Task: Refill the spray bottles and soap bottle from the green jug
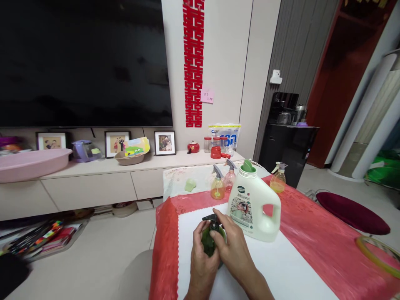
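A dark green pump bottle (208, 243) with a black pump head is held over the white sheet. My left hand (201, 258) wraps round the bottle's body from the left. My right hand (233, 243) closes on the black pump collar, thumb and fingers at either side. Just beyond my hands stands a large pale green jug (258, 208) with a printed label, its neck open and a green scoop-like piece (248, 166) in the mouth. The lower part of the pump bottle is hidden by my hands.
Spray bottles stand behind the jug, one yellow (217, 188), one pink (229, 179); another (278, 181) stands at the right. A light green lump (190, 185) lies at the back. Red plastic (312, 233) covers the table. A tape roll (362, 250) sits at the right edge.
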A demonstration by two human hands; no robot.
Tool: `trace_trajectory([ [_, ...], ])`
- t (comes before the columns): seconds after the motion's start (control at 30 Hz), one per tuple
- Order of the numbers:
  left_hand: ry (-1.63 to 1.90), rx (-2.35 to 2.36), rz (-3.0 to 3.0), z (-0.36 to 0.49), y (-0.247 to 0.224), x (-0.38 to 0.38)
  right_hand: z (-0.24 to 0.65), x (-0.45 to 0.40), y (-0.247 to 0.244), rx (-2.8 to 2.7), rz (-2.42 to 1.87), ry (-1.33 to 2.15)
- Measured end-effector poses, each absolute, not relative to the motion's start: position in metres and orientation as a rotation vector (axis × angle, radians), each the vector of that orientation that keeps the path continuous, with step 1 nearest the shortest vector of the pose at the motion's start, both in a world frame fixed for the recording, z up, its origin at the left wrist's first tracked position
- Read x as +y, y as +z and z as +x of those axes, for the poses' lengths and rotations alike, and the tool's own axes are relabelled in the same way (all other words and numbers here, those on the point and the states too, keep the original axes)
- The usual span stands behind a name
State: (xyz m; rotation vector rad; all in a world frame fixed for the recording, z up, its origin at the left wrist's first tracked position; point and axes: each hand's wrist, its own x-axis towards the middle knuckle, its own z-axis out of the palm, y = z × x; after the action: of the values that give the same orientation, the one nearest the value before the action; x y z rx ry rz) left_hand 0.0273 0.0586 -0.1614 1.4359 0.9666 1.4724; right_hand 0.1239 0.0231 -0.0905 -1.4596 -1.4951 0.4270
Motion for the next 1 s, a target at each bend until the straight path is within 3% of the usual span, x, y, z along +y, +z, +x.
trace_trajectory([
  [1.0,1.458,0.925,1.478,0.025,-0.167,0.057,0.119,0.026,-0.093,-1.405,-1.502,0.433],
])
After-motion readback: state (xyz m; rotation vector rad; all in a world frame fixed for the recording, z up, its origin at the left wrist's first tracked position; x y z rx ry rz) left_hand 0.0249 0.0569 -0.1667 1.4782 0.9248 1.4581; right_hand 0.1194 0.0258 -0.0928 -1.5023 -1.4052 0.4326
